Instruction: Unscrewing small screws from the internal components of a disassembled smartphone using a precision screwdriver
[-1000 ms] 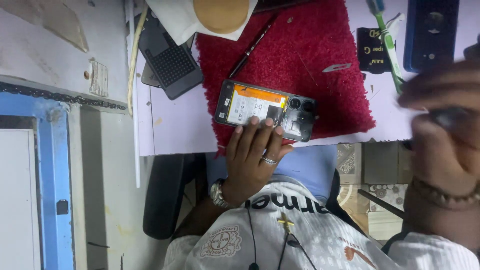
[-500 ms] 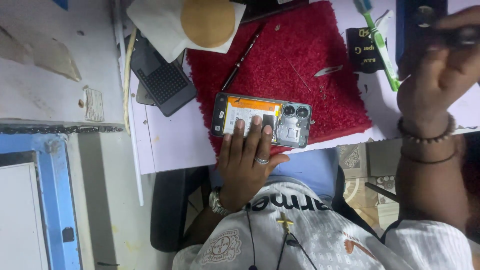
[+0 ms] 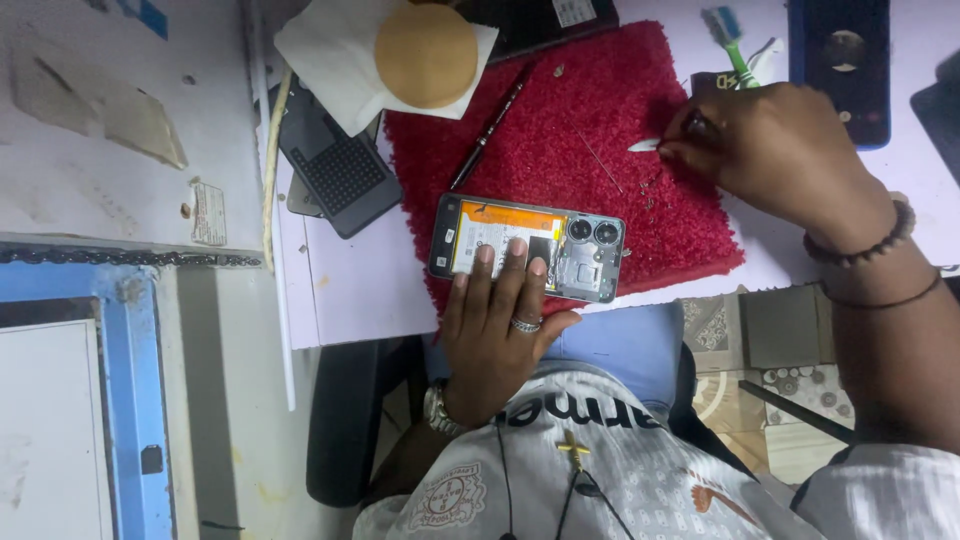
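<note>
1. Left hand lies flat, fingers spread, w/ three fingertips pressing on the phone; it grips nothing, just pins it down. We see a ring on one finger and a watch at the wrist.
2. Right hand is closed in a pinch on a thin silver tool, prob. tweezers; only its pale tip shows past the fingers, touching the mat. Bead bracelet on that wrist.
3. Phone: back cover off, lying flat near the mat's front edge, long side across our view. Orange and white battery area fills the left part; grey metal camera block w/ two round lenses sits at the right end. Frame is dark.
4. Mat is red, shaggy, on a white table. Phone is well apart from the right hand.
5. Black pen-like tool lies diagonally on the mat, above the phone.
6. Round tan disc on white paper sits at the mat's top left corner; a dark case is beside it.
7. Green toothbrush and a dark blue phone are above the right hand.
</note>
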